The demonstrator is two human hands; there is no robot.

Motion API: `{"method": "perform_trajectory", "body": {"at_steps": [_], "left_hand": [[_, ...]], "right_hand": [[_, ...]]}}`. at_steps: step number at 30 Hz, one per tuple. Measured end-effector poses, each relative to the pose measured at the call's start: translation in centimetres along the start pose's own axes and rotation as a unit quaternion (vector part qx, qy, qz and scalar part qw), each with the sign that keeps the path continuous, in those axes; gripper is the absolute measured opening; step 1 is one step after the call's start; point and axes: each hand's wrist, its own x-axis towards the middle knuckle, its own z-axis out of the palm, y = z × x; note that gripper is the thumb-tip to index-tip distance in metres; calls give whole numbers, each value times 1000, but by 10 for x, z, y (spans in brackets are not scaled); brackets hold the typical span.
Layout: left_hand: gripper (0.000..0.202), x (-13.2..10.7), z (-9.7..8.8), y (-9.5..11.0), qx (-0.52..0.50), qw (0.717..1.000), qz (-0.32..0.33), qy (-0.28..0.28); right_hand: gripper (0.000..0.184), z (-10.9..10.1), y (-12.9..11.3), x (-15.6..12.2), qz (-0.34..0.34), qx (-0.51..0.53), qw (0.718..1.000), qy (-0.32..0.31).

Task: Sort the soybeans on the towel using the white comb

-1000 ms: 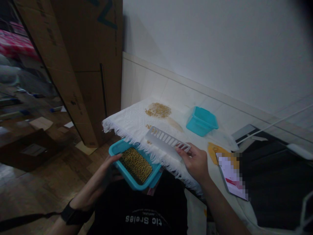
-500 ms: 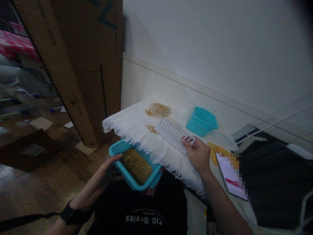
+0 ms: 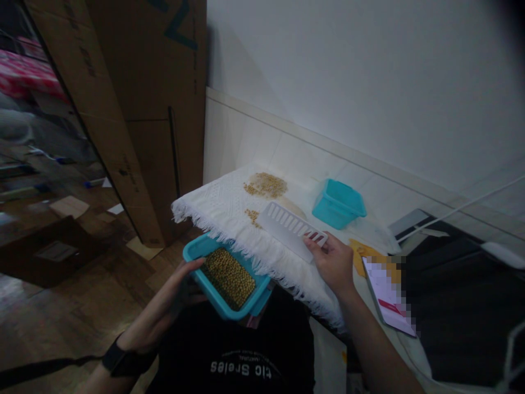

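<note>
My left hand [image 3: 184, 287] grips the near-left rim of a blue plastic bin [image 3: 197, 249] at the table's front edge, thumb over the rim. Soybeans [image 3: 232, 279] fill much of its bottom. In my right hand [image 3: 331, 260] is a white slotted plastic divider [image 3: 283, 232], pinched at its right end and held low over the tablecloth. The divider's far left end meets a small patch of loose beans [image 3: 253, 216]. Behind it lies a larger spread of beans [image 3: 268, 185]. The fingers under the bin are hidden.
A second blue bin [image 3: 338, 205] stands toward the back of the white fringed tablecloth [image 3: 213, 200]. A phone or tablet [image 3: 388, 298] lies at the right beside a black surface [image 3: 459, 312]. A tall cardboard box [image 3: 151, 137] rises at the left, and a wall runs behind.
The divider has shifted slightly toward me and to the left, its end now covering part of the small bean patch. My left hand and the bin stay put.
</note>
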Motion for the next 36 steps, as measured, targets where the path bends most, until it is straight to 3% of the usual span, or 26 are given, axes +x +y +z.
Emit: {"method": "perform_trajectory", "body": {"at_steps": [14,20,26,31,36], "left_hand": [[50,1,-6,-5,-10,1000,14,-17],[61,5,-1,0,-2,1000,-13,16],[66,4,2,0,-10,1000,-9,14],[63,4,2,0,-8,1000,-7,17],[56,1,1,-1,-1,1000,2,8]], "right_hand": [[23,-2,-8,-5,-2,19,999,-32],[24,1,-14,-5,1,23,999,-24],[23,5,-15,0,-7,32,998,-55],[25,11,-15,3,2,45,998,-43],[24,10,-16,1,-10,49,996,-80]]}}
